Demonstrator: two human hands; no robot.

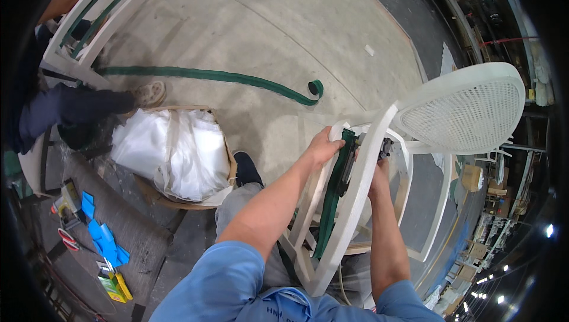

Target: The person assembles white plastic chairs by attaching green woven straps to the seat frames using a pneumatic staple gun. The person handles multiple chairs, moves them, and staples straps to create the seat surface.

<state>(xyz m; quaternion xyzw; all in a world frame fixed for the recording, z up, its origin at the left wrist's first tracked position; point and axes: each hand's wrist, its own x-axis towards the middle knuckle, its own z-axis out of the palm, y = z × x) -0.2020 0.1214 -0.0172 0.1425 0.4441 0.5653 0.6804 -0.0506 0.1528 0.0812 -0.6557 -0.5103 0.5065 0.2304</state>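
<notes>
A white wooden chair frame (349, 218) with a woven cane back (468, 109) lies tipped in front of me. Green webbing (330, 215) runs along the inside of its seat rails. At the frame's far corner my left hand (325, 147) is closed, thumb pressing the webbing's end, fingers around the rail. My right hand (379, 174) reaches through behind the near rail and grips a dark tool (385, 147). That rail hides much of the tool, so its kind is unclear; a dark part of it shows beside the webbing.
Loose green webbing (225, 77) trails over the floor to a small roll. A box (228, 162) of white plastic stands at left. Beyond it are a nail gun (70, 206), scissors (68, 239) and blue scraps (102, 242). Another person works on a second chair frame (95, 26), upper left.
</notes>
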